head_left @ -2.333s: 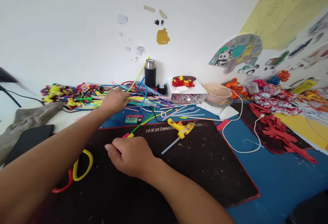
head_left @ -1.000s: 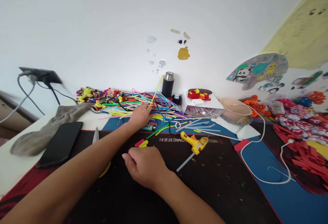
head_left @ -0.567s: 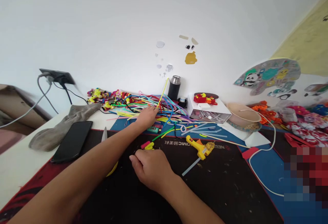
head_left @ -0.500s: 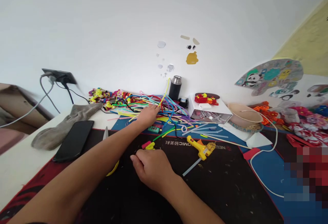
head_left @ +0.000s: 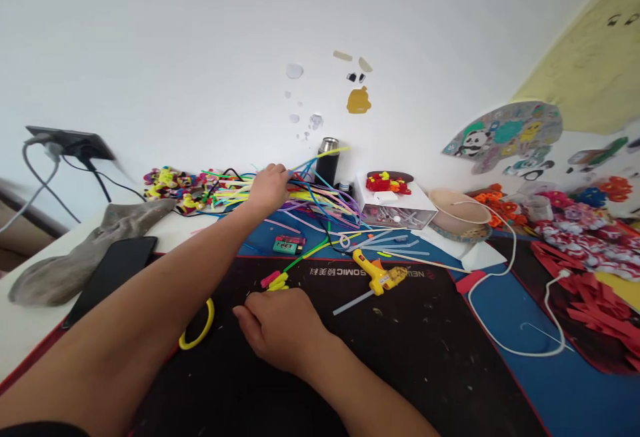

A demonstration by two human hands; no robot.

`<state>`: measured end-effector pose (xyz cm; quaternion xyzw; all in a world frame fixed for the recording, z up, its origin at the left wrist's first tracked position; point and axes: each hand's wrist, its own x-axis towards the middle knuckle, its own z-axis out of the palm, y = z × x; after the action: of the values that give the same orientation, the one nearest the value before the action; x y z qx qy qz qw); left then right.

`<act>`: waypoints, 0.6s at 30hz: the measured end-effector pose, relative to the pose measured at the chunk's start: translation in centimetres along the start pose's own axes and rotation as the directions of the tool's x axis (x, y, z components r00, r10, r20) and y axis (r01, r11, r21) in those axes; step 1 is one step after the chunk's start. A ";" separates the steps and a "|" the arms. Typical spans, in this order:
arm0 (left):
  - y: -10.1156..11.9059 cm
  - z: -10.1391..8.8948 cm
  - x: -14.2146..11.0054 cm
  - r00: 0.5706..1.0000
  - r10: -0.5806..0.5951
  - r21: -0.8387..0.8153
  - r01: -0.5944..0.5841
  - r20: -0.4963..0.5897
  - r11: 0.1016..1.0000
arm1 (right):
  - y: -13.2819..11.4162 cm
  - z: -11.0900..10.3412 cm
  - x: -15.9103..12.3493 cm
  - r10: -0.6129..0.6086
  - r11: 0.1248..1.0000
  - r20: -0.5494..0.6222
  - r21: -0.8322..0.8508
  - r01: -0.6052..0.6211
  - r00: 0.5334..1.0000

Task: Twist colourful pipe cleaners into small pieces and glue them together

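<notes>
My left hand (head_left: 271, 188) reaches to the back of the table, its fingers closed on pipe cleaners (head_left: 320, 196) in a loose, many-coloured heap. A yellow one sticks out to the right of it, in front of the black flask (head_left: 327, 162). Over the dark mat, my right hand (head_left: 283, 324) is curled closed with the thumb to the left; what its fingers hold, if anything, is hidden. Just beyond its knuckles are a small yellow coiled piece (head_left: 278, 282) and a pink one. Yellow scissor handles (head_left: 200, 330) show partly beside my left forearm.
A yellow glue gun (head_left: 379, 272) with a glue stick lies right of my right hand. Behind it are clear sticks and a white box (head_left: 425, 207). A phone (head_left: 113, 274) and grey cloth (head_left: 90, 247) lie left. A white cable (head_left: 480, 327) loops at the right.
My left hand has risen slightly, and the yellow pipe cleaner beside it has swung from upright to nearly level. My right hand stays closed over the mat. The view has shifted rightward.
</notes>
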<state>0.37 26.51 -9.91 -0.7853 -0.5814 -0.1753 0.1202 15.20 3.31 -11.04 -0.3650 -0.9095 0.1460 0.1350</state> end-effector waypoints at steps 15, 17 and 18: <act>-1.2 1.9 0.0 0.976 -0.157 -0.100 0.173 0.150 0.980 | -0.4 -0.4 0.1 -0.030 0.999 0.043 -0.028 0.032 0.999; -1.1 2.0 -0.6 0.983 -0.095 -0.144 0.118 0.159 0.983 | -0.4 -0.4 0.1 -0.039 0.999 0.042 -0.025 0.040 0.998; -1.1 1.9 -1.0 0.985 -0.059 -0.159 0.085 0.163 0.984 | -0.4 -0.4 0.1 -0.042 0.999 0.044 -0.023 0.043 0.998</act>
<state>-0.67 26.70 -12.11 -0.7823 -0.6007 -0.1646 0.0016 14.99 3.14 -10.48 -0.3441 -0.9214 0.1402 0.1141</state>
